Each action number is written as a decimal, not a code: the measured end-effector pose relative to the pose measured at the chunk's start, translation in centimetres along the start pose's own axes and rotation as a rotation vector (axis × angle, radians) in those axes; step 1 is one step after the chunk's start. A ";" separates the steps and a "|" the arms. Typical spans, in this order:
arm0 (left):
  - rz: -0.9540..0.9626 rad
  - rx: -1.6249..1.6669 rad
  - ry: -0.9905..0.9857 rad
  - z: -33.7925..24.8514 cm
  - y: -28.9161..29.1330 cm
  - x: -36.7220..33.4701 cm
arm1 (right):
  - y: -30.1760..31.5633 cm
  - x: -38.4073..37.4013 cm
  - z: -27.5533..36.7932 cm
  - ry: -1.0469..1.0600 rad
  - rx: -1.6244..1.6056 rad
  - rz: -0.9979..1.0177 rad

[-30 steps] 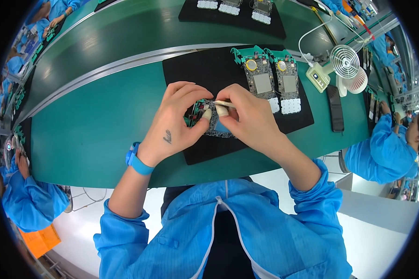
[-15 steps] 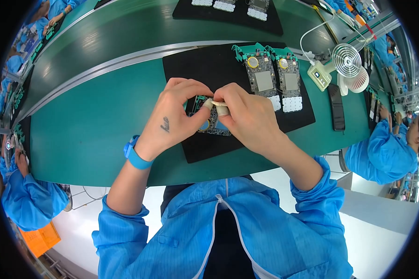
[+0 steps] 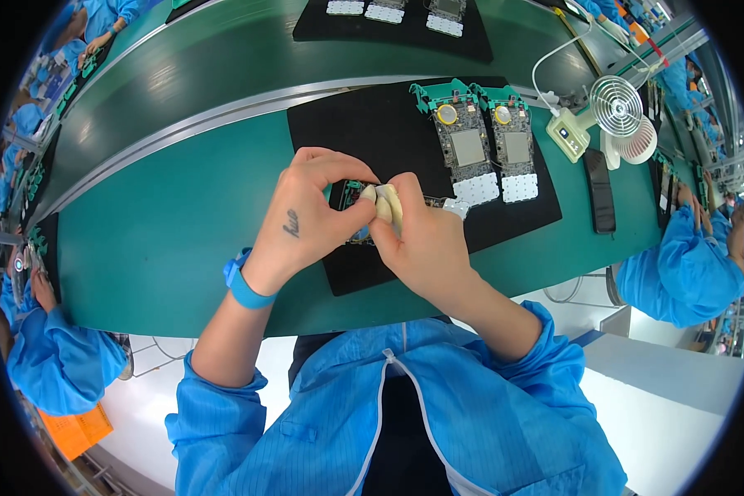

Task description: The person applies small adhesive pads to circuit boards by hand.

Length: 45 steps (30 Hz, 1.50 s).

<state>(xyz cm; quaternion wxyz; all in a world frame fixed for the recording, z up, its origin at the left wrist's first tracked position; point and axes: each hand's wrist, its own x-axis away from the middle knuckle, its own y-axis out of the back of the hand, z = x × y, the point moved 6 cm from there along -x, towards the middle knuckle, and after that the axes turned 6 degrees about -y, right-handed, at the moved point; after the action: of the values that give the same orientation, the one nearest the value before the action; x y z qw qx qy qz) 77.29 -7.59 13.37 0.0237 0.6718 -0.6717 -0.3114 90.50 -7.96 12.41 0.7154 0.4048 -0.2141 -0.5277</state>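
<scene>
Meeting over the circuit board (image 3: 353, 195), likely for mutual steadiness, your left hand (image 3: 310, 202) and right hand (image 3: 422, 236) have fingers (image 3: 384, 208) curled close, any grip unclear.

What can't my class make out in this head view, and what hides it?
In the head view:
- Circuit board: partly covered by the left hand and right hand.
- Anything between the fingers: hidden by fingertips.
- Far circuit boards: cut off by the upper edge.
- Items near the co-worker's hand at left: too small.
</scene>
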 end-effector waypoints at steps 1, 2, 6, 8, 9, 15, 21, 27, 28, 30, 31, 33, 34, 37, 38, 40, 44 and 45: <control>-0.004 0.002 0.000 0.0 0.0 0.0 | -0.1 0.0 0.2 0.000 0.000 -0.001; -0.009 0.004 0.001 0.0 -0.1 0.0 | 0.0 0.1 0.6 0.036 0.060 -0.031; -0.016 0.008 0.023 -0.2 -0.4 -0.1 | -0.2 0.4 1.5 0.120 0.288 -0.170; -0.043 0.014 0.023 0.0 -0.4 -0.1 | 0.3 0.1 1.1 0.084 0.235 -0.081; -0.039 0.017 0.012 -0.1 -0.4 0.0 | 0.3 0.0 0.6 0.052 0.178 0.015; -0.082 -0.002 -0.133 -0.5 -0.5 1.6 | 3.5 -0.7 0.4 0.375 -0.025 -0.049; -0.417 -0.345 -0.120 -1.7 0.9 2.1 | 2.8 -2.6 -4.5 0.031 -0.324 0.028; -0.234 0.356 0.286 3.0 -3.2 3.5 | 10.2 -3.1 -10.4 0.025 0.190 -0.603; -0.232 0.527 0.389 3.2 -4.2 3.4 | 10.6 -3.7 -12.3 -0.046 0.244 -0.620; -0.237 0.615 0.389 3.5 -4.8 2.1 | 11.5 -4.4 -15.1 -0.097 0.187 -0.608; -0.249 0.698 0.390 3.7 -5.0 1.4 | 11.3 -5.0 -16.8 -0.234 -0.034 -0.466; -0.216 0.712 0.407 4.4 -5.0 0.2 | 10.9 -5.2 -17.8 -0.326 -0.304 -0.350; -0.180 0.727 0.422 4.5 -5.1 -0.3 | 11.2 -5.0 -17.8 -0.324 -0.303 -0.351; -0.151 0.719 0.416 4.6 -5.3 -1.4 | 11.9 -4.0 -16.4 -0.317 -0.533 -0.445; -0.122 0.727 0.396 4.5 -5.7 -2.0 | 12.4 -3.5 -15.3 -0.317 -0.529 -0.455; -0.132 0.772 0.394 4.8 -6.8 -2.8 | 12.3 -3.0 -13.8 -0.281 -0.643 -0.478; -0.120 0.825 0.384 4.0 -9.5 -4.3 | 10.4 -3.6 -10.6 -0.173 -0.669 -0.341; -0.138 0.758 0.345 4.2 -9.8 -4.3 | 9.5 -3.8 -9.8 -0.151 -0.681 -0.307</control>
<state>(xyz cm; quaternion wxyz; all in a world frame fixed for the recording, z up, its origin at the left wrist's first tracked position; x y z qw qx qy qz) 84.49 -1.07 7.25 -0.1340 0.7187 -0.6783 0.0740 101.88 0.08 14.87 0.7039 0.1312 -0.0155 -0.6979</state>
